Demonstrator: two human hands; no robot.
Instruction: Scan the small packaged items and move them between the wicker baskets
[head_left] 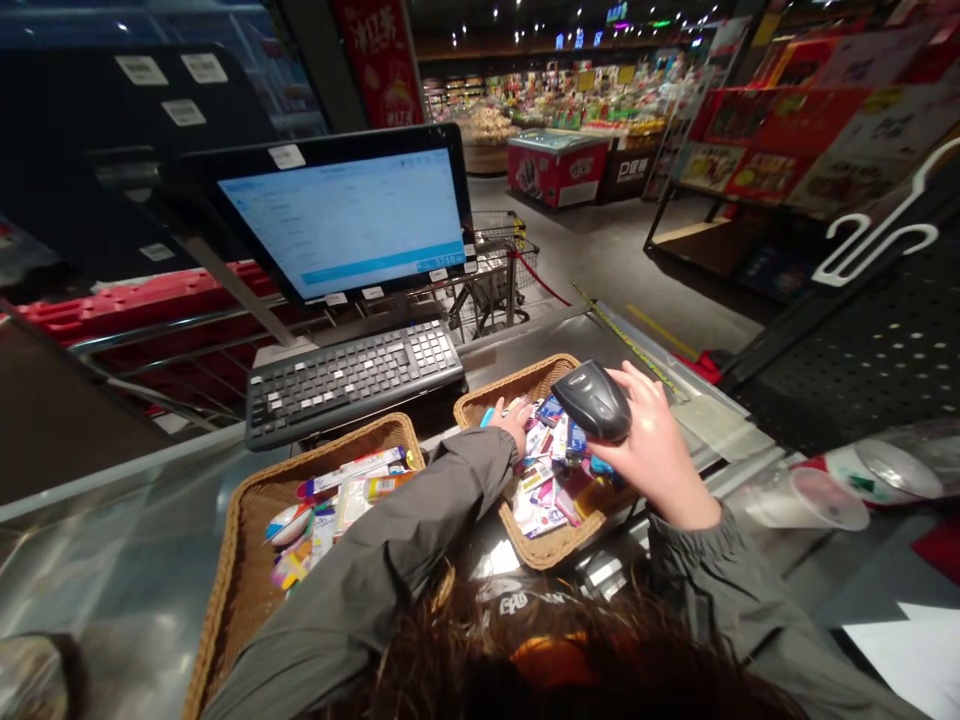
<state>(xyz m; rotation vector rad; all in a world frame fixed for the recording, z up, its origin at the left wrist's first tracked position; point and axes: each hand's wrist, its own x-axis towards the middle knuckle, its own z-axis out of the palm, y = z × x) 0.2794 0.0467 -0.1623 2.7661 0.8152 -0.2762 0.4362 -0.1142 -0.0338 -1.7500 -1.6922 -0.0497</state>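
My right hand point(656, 445) is wrapped round a black handheld scanner point(594, 402), held above the right wicker basket point(551, 548). Small packaged goods point(541, 480) fill that basket. At its left side my left hand point(512, 422) reaches in, touching the goods near a light blue item point(487, 416); whether its fingers grip anything is hidden. My left forearm crosses over the left wicker basket point(232, 560), which holds a long toothpaste-like box point(356, 471), an orange packet point(386, 486) and other small packages.
A black keyboard point(352, 378) lies behind the baskets, below a lit monitor point(352, 215). Clear plastic cups point(814, 498) stand right of my right arm, with white paper point(907, 650) nearer. A shopping cart point(491, 275) and a red freezer point(557, 168) are beyond the counter.
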